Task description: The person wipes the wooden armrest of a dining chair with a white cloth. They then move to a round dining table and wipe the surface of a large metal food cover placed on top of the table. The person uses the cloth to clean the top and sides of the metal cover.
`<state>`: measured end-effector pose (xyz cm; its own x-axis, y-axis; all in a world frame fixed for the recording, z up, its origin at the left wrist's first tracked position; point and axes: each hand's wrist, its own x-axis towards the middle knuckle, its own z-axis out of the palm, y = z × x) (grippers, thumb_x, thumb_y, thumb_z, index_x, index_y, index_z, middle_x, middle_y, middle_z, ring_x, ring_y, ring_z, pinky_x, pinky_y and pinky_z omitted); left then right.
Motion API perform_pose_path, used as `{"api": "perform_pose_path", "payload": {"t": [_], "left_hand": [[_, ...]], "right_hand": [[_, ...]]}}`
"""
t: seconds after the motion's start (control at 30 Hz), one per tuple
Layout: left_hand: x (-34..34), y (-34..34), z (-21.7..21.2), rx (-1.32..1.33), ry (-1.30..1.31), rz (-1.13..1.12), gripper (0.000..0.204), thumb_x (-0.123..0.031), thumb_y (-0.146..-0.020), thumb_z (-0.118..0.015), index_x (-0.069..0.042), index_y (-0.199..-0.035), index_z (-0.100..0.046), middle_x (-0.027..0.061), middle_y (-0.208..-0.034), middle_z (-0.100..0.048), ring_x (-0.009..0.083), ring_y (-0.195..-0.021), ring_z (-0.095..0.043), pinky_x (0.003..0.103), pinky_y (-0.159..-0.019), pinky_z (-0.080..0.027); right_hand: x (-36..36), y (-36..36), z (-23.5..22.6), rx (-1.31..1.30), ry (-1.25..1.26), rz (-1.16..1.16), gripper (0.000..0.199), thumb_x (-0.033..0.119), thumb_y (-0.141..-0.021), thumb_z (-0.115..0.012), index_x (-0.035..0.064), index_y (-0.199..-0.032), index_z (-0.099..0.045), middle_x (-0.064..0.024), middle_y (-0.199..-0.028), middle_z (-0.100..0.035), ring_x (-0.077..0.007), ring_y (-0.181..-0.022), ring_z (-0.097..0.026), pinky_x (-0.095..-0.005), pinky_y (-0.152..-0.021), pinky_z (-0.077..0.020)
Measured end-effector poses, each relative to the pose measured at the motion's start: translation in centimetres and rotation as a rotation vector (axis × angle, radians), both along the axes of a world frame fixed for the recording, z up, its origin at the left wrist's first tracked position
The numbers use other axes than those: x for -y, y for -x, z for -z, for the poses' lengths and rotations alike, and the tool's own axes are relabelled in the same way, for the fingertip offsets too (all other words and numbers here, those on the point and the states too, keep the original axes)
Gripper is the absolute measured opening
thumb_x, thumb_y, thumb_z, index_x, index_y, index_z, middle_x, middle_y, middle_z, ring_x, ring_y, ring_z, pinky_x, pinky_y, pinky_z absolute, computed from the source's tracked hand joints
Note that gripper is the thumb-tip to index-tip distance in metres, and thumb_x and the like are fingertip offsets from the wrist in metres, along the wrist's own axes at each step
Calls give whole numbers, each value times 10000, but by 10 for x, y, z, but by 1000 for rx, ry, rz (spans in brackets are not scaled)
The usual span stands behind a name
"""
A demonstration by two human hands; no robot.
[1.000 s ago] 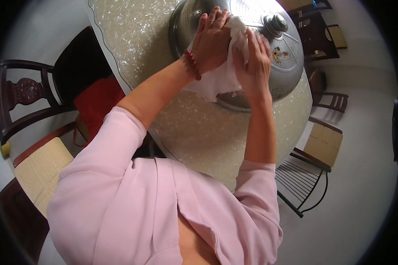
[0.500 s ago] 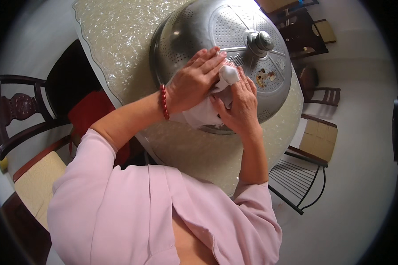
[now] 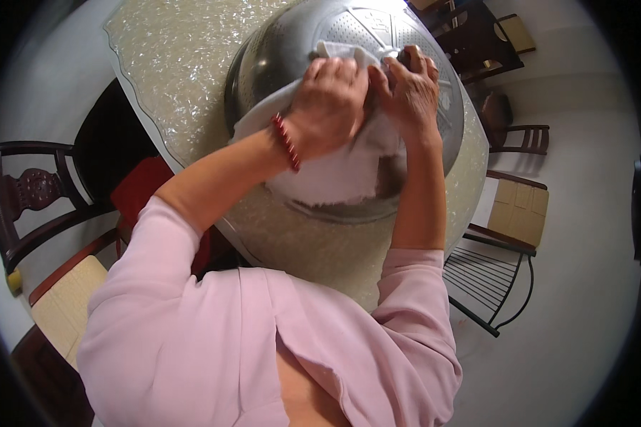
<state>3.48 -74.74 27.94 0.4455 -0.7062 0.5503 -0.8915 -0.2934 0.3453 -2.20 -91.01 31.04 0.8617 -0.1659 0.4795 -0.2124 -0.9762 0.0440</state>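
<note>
A large domed metal lid [image 3: 265,60], with small perforations and embossed panels, sits on the table [image 3: 174,50]. Spread over its near side is a white cloth [image 3: 327,178], hanging down to the rim. My left hand [image 3: 327,107], a red bead bracelet at the wrist, presses a bunched part of this cloth against the dome; its fingers are curled and slightly blurred. My right hand [image 3: 413,96] is at the lid's top, fingers bent around the knob, which they mostly cover. Its thumb points toward the cloth beside my left hand.
Dark carved wooden chairs [image 3: 32,185] stand at the left, one with a red cloth [image 3: 142,181] nearby. Close to the table's right side are a black metal-barred chair [image 3: 481,281] and a seat with cardboard [image 3: 520,212]. More dark chairs stand at the far right.
Both hands have moved up the dome toward the knob. The cloth, bunched under them before, now lies spread over the near side. My right hand has gone from the cloth to the knob.
</note>
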Motion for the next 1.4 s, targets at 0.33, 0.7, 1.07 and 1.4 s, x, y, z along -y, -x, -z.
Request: {"api": "perform_pose_path", "payload": {"t": [0.33,0.7,1.07,1.4], "left_hand": [[2,-12,-5,93,-348,105,515,-327,-919,-444,-45,-1350,-440,129,-1409,-425,263,-1319,-365,502,-1096,-226],[-33,-3,-1,90,-410,209,646,-273,-863,-522,19,-1405,-326,180,-1466,-316,309,-1388,-253,539,-1132,-118],[1,-41,-1,72,-343,59,486,-284,-944,-421,-108,-1396,-412,71,-1473,-366,246,-1397,-263,532,-1117,-179],[-63,-6,2,8,-255,108,478,-237,-937,-438,-74,-1387,-424,122,-1438,-410,258,-1374,-314,522,-1139,-123]], "right_hand": [[-32,28,-20,-72,-89,48,504,473,-877,-546,21,-1085,-626,-148,-1087,-555,-341,-1075,-467,-498,-996,-308],[-71,56,0,-193,-76,-152,535,306,-936,-465,-63,-1322,-433,-228,-1302,-518,-318,-1250,-480,-474,-1138,-156],[-86,48,19,-183,-177,-167,572,154,-878,-500,-144,-1336,-332,-340,-1389,-336,-479,-1322,-294,-488,-1116,-228],[-101,64,10,-299,-225,-249,623,219,-862,-495,-115,-1356,-315,-330,-1406,-309,-497,-1326,-256,-533,-1119,-151]]}}
